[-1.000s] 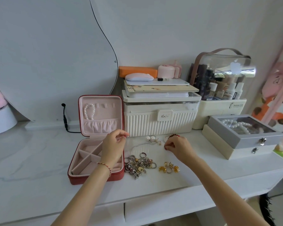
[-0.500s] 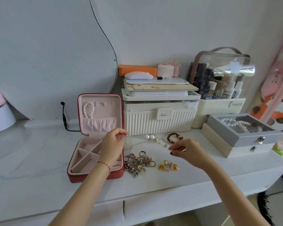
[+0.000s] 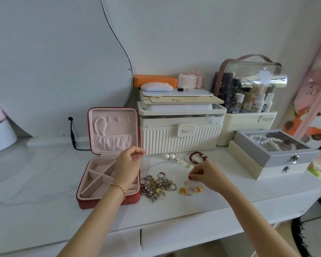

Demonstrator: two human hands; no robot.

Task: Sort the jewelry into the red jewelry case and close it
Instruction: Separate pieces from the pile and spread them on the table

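Red jewelry case (image 3: 107, 198) lies open; silver rings (image 3: 157, 185) heap just right of it. Behind them a cream box (image 3: 180, 140) reads "KaSi". Left hand (image 3: 127, 166) pinches something tiny, right hand (image 3: 207, 174) pinches too; what, can't tell.

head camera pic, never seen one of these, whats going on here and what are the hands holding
There is no machine: a person wears a camera on the head, looking down at their own two hands. The left hand hovers over the open red jewelry case, fingertips pinched; what it holds is too small to tell. The right hand pinches something tiny above the gold earrings. On the white table also lie a pile of silver rings, pearl earrings and a red bead bracelet. A pearl bracelet hangs in the lid.
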